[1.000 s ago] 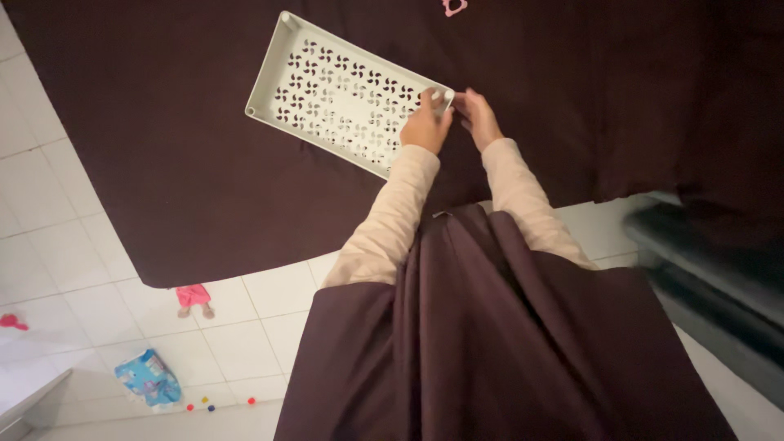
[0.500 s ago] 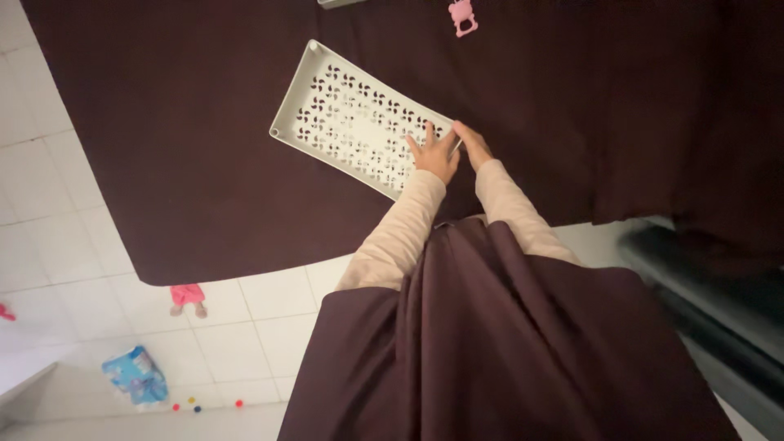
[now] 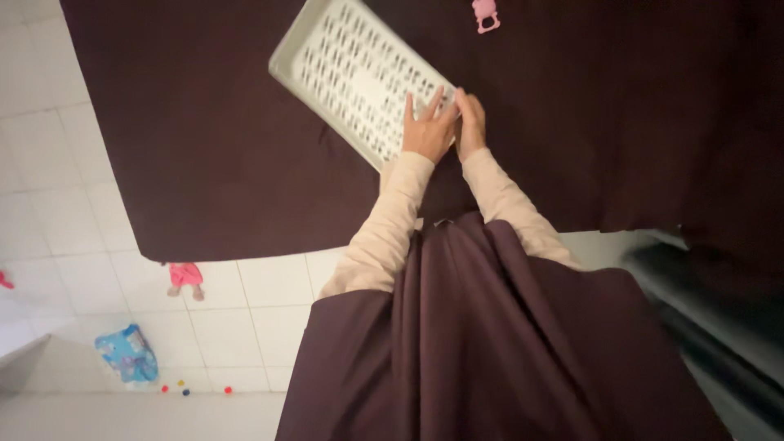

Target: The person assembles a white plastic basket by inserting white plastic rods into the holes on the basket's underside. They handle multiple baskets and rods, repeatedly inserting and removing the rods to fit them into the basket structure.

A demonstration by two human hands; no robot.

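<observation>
A white perforated plastic tray [image 3: 347, 61] lies at an angle on a dark brown cloth [image 3: 204, 163] that covers the table. My left hand [image 3: 426, 129] rests flat on the tray's near end with its fingers spread. Beside it, my right hand [image 3: 471, 124] has its fingers closed against the tray's near right corner. Both arms wear pale beige sleeves, and a dark brown garment hangs below them.
A small pink toy [image 3: 485, 14] lies on the cloth at the top. On the white tiled floor at left are a pink item [image 3: 184, 276], a blue packet [image 3: 126, 356] and small coloured beads [image 3: 194, 390]. A dark ledge [image 3: 719, 302] runs along the right.
The tray has swung and slid further up the cloth. My left hand went from pinching its corner to lying flat on it, while my right hand stayed at the corner.
</observation>
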